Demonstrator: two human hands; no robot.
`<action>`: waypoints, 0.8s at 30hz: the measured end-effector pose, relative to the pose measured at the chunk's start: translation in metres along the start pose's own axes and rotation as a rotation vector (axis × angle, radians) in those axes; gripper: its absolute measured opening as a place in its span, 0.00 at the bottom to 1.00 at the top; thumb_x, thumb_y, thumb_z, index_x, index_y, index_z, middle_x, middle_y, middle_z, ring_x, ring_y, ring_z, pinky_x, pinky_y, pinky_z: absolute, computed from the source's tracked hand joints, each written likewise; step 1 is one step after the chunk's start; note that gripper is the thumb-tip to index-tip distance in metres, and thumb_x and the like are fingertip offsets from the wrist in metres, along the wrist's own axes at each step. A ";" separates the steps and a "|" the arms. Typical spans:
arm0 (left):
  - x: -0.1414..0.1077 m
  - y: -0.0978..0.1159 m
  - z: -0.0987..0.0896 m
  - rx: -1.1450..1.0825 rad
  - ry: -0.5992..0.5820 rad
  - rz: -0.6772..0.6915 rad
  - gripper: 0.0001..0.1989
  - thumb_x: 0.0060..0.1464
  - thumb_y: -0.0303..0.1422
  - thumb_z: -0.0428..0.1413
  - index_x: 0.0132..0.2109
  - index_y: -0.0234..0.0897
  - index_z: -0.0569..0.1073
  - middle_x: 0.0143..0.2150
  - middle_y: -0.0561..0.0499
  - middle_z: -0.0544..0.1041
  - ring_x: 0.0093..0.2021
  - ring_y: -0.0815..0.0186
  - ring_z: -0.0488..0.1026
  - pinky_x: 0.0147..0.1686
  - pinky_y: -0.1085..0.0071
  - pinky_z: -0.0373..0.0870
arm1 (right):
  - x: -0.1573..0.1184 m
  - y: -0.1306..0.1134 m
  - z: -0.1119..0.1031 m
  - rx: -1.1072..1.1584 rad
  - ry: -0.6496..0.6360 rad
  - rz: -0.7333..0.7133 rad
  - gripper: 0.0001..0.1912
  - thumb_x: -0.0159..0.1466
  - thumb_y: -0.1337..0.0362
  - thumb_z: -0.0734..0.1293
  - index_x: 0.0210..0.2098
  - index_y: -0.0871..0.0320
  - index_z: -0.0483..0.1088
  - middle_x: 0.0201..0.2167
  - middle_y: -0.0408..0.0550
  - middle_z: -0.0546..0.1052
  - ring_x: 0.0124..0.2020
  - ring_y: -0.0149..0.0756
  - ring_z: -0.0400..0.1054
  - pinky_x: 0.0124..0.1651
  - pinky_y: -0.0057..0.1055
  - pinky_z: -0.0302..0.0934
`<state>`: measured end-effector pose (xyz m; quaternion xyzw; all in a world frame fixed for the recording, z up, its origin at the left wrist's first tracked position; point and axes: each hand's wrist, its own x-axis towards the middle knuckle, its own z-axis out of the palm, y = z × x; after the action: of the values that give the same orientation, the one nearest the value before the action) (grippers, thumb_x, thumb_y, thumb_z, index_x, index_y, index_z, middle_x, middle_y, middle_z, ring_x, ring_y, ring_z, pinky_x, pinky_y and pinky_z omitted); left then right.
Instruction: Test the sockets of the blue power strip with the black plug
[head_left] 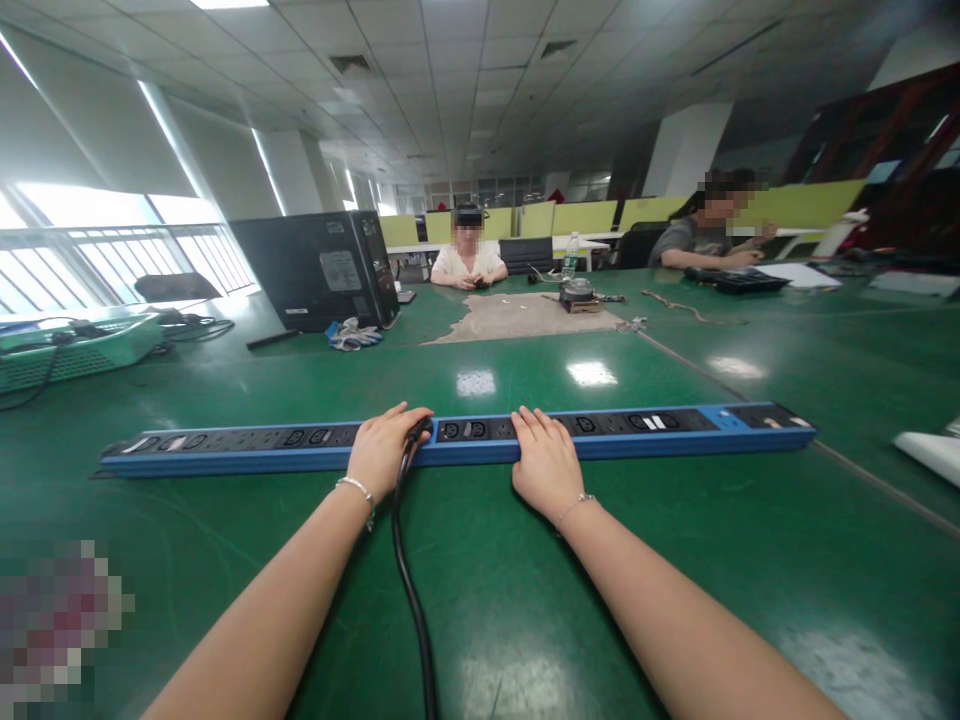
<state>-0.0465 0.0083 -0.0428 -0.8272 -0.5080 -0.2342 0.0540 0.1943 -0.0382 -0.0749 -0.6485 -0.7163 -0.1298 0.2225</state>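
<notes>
A long blue power strip (660,448) with black socket panels lies across the green table. At its middle, my left hand (382,450) is closed around the black plug (421,430) of a cable, right at the strip's face. How far the plug sits in a socket cannot be seen. The black cable (405,570) hangs from it towards me. My right hand (546,455) grips the strip just right of centre, fingers laid over its top and the palm at the near side; the thumb is hidden.
A black computer case (307,270) and gloves (352,335) stand beyond the strip at left, near a green basket (82,355) of cables. Brown sheet (517,318) bears a round dark object (577,290). Two people sit across the table (247,560).
</notes>
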 end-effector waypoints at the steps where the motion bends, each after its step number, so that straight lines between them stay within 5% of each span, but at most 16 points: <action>1: -0.001 0.001 0.000 0.014 0.004 0.007 0.17 0.58 0.42 0.44 0.52 0.48 0.68 0.50 0.50 0.75 0.59 0.60 0.63 0.54 0.58 0.61 | 0.000 0.000 0.000 0.000 -0.002 0.002 0.32 0.54 0.71 0.59 0.59 0.64 0.59 0.60 0.52 0.61 0.61 0.41 0.49 0.62 0.38 0.39; 9: -0.006 0.005 0.000 0.013 -0.015 -0.009 0.18 0.59 0.42 0.43 0.53 0.47 0.66 0.51 0.49 0.75 0.51 0.62 0.71 0.49 0.63 0.65 | 0.000 -0.001 -0.002 0.014 -0.006 0.000 0.31 0.54 0.70 0.60 0.59 0.64 0.59 0.60 0.52 0.61 0.61 0.42 0.49 0.62 0.38 0.40; 17: -0.004 0.007 -0.002 0.021 -0.020 -0.032 0.18 0.59 0.43 0.43 0.53 0.48 0.66 0.47 0.52 0.77 0.46 0.63 0.74 0.47 0.66 0.66 | -0.003 -0.006 -0.007 0.045 -0.030 -0.047 0.31 0.54 0.71 0.61 0.57 0.46 0.62 0.61 0.46 0.60 0.61 0.41 0.50 0.61 0.44 0.40; 24: -0.007 0.011 -0.005 0.023 -0.007 -0.008 0.18 0.59 0.43 0.42 0.52 0.47 0.66 0.49 0.52 0.76 0.45 0.63 0.74 0.48 0.65 0.66 | -0.004 -0.011 -0.007 0.082 -0.036 -0.105 0.31 0.55 0.71 0.59 0.57 0.48 0.61 0.61 0.44 0.61 0.61 0.38 0.50 0.61 0.44 0.39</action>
<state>-0.0406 -0.0040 -0.0399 -0.8253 -0.5142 -0.2255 0.0608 0.1845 -0.0468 -0.0696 -0.6028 -0.7578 -0.1001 0.2288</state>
